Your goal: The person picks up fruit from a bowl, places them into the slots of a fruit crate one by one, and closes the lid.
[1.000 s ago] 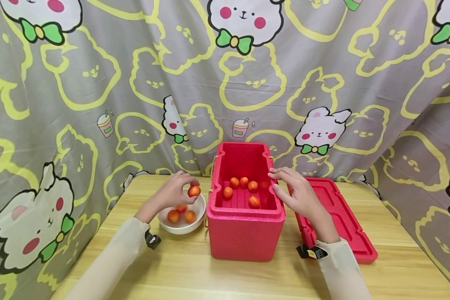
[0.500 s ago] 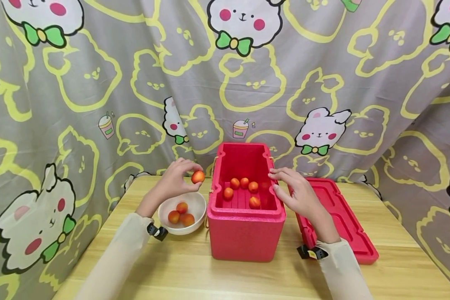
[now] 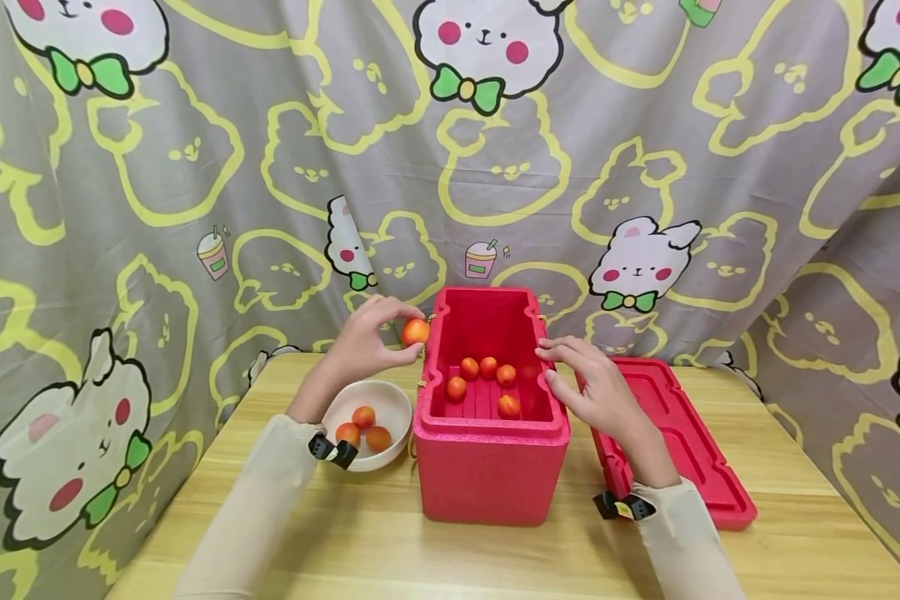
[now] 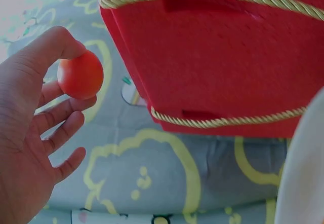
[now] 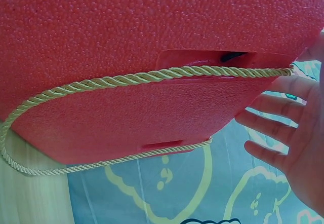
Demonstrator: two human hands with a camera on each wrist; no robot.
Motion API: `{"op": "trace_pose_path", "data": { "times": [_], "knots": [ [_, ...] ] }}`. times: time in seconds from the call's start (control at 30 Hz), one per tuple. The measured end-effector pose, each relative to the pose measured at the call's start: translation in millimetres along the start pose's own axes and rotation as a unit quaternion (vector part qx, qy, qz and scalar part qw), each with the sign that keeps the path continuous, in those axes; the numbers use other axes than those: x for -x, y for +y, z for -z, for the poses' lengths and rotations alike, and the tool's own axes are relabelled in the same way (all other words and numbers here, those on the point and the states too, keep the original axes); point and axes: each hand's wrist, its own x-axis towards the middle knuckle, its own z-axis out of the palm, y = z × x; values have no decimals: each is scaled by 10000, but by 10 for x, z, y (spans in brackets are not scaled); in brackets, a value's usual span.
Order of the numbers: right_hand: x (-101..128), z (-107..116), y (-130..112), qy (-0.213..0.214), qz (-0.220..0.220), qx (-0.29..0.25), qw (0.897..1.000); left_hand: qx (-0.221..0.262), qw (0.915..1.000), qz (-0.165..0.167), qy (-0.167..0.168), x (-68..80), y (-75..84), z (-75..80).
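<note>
**Fruit lifted to the cooler's rim**

The left hand (image 3: 360, 346) pinches a smooth, round orange-red fruit (image 3: 416, 332) beside the pebbled red foam box (image 3: 491, 467), higher and nearer its rim than a second ago. The right hand (image 3: 596, 385), fingers relaxed and empty, rests at the opposite rim. Three fruits remain in the glossy white bowl (image 3: 393, 404).

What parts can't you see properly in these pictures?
- Head view: the red box's floor near its front is hidden by the front wall, so fruit there cannot be counted.
- Head view: the white bowl's near rim is covered by the left sleeve.
- Left wrist view: the left hand is cut off by the frame edge; the orange fruit is partly behind fingertips.
- Right wrist view: the right hand is cut off at the right edge.
</note>
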Motion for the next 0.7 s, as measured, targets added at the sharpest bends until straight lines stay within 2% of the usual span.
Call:
{"op": "trace_pose_path", "data": {
  "times": [0.27, 0.5, 0.7],
  "knots": [
    [-1, 4, -2, -2, -22, -28, 10000, 190, 9995, -244, -79, -132, 221, -37],
    [-5, 4, -6, -5, -30, -30, 10000, 88, 9985, -499, -186, -196, 319, -114],
    [4, 5, -8, -5, -55, -37, 10000, 10, 9978, -514, -426, -207, 386, -210]
  ]
}}
